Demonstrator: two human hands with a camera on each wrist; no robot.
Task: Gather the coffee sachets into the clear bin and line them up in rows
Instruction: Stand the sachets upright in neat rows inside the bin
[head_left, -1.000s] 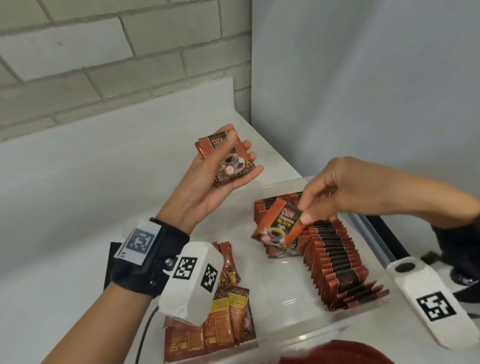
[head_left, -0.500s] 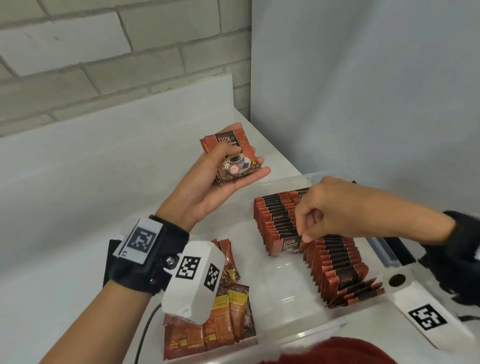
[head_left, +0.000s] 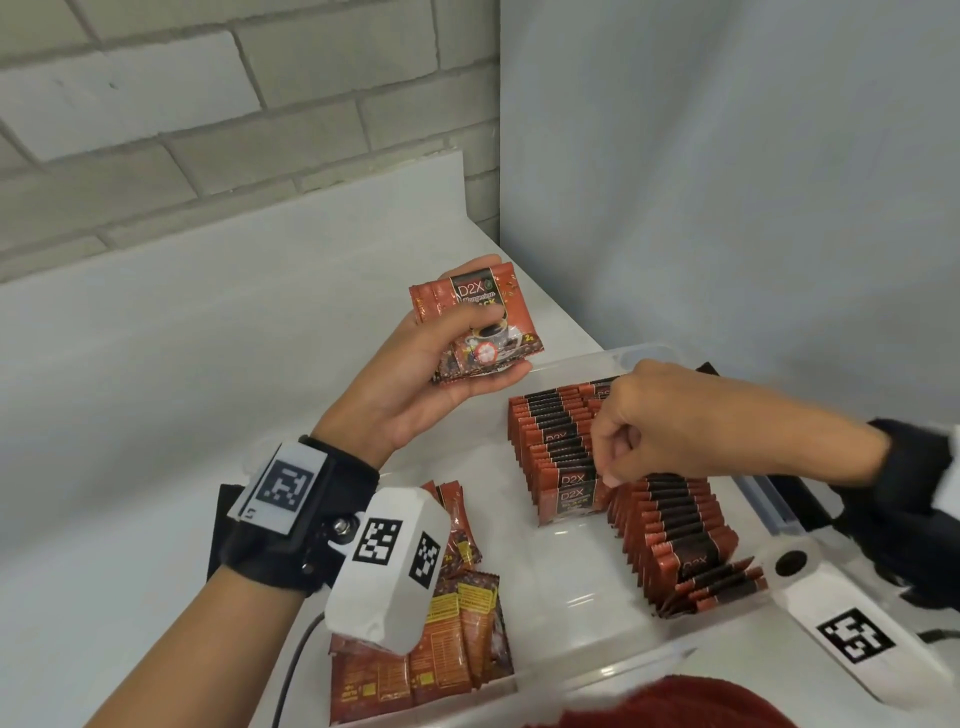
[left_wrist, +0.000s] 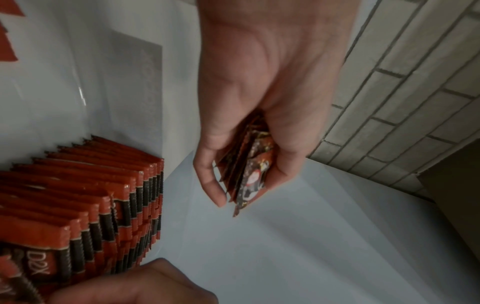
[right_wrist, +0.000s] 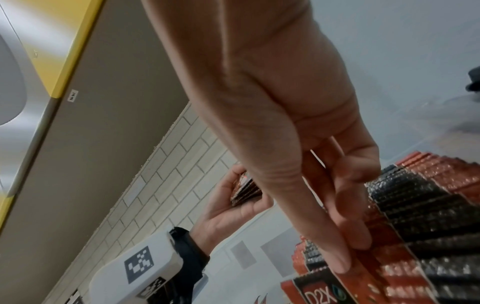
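Holding a small fanned stack (head_left: 480, 325) of sachets, the left hand (head_left: 415, 384) sits palm-up above the table (head_left: 156, 415), just off the bin's far-left corner. Thumb presses on the top face, fingers curl beneath. Judged purpose: a feed supply kept within reach of the other hand, label up so orientation can be read before placing.

Right hand (head_left: 654, 426) is down in the bin (head_left: 613, 670), fingers bunched, tips at the near end of the left row (head_left: 556, 441). It pinches the top edge of the front sachet (head_left: 574, 501), apparently seating it upright against the others. Right row (head_left: 675, 535) runs along the bin's right wall; its nearest few sachets have tipped flat toward the near-right corner. Rows stand on edge, faces together, probably to pack tight and keep labels aligned.

Loose sachets (head_left: 457, 654) lie flat in the bin's near-left corner, partly behind the wrist camera, not yet lined up. Task judged well advanced, not finished.

View differences:
- Head: whole layout, both rows, loose pile.
- Left wrist: the stack edge-on (left_wrist: 249, 179), several sachets, gripped between thumb and fingers; count unclear. Also shows crimped tops of the left row (left_wrist: 103, 185).
- Right wrist: thumb and fingertips (right_wrist: 337, 261) close on the front sachet's edge (right_wrist: 363, 273), a contact the head view hides under the knuckles.
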